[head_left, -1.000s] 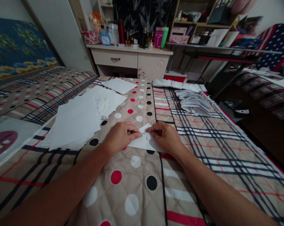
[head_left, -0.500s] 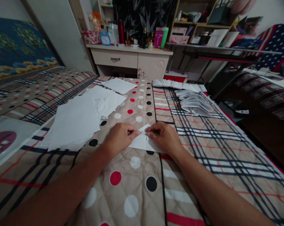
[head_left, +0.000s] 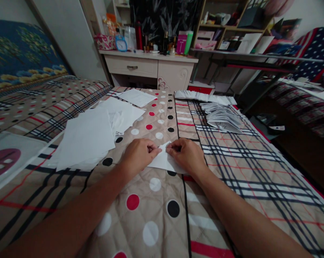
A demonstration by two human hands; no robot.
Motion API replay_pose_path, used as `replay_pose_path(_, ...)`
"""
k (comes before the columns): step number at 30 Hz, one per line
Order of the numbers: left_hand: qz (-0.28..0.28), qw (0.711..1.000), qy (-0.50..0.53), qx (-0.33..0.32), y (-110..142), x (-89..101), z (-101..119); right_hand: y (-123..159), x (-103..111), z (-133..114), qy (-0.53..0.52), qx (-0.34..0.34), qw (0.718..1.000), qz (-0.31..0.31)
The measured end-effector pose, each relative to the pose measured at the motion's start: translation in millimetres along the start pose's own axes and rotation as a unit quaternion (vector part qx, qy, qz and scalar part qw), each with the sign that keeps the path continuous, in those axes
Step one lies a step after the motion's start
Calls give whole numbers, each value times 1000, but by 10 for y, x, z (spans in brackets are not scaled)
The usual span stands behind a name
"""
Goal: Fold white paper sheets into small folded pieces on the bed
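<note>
A partly folded sheet of white paper lies on the patterned bedspread in front of me. My left hand pinches its upper left edge between thumb and fingers. On the other side, my right hand is closed on the edge near the pointed top, thumb and forefinger pressed together. The fingertips of both hands are close to each other. My right hand covers much of the paper's right side.
Loose white sheets are spread to the left, with another sheet farther back. Folded papers stand in a row at the right, behind them a long white stack. A dresser is beyond the bed.
My left hand has shifted very slightly right along the paper's edge, closer to my right hand. The dark line on the paper between the hands no longer shows.
</note>
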State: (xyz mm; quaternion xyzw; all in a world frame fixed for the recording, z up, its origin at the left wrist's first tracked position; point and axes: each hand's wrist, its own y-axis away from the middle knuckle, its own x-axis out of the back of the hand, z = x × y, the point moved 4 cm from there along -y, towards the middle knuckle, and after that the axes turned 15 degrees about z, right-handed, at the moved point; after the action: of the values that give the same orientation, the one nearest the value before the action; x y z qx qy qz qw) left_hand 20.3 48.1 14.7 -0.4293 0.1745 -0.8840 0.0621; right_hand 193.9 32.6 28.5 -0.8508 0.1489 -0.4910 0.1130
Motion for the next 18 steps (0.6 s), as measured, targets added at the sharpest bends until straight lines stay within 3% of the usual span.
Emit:
replay_pose_path(11, -16, 1000, -2, 5, -9, -4, 1, -9, -11, -25, 18, -10, 1000, 3)
replay_pose_path(18, -91, 995, 47, 11, -40, 54, -110, -8, -33, -2, 18, -9, 1000, 5)
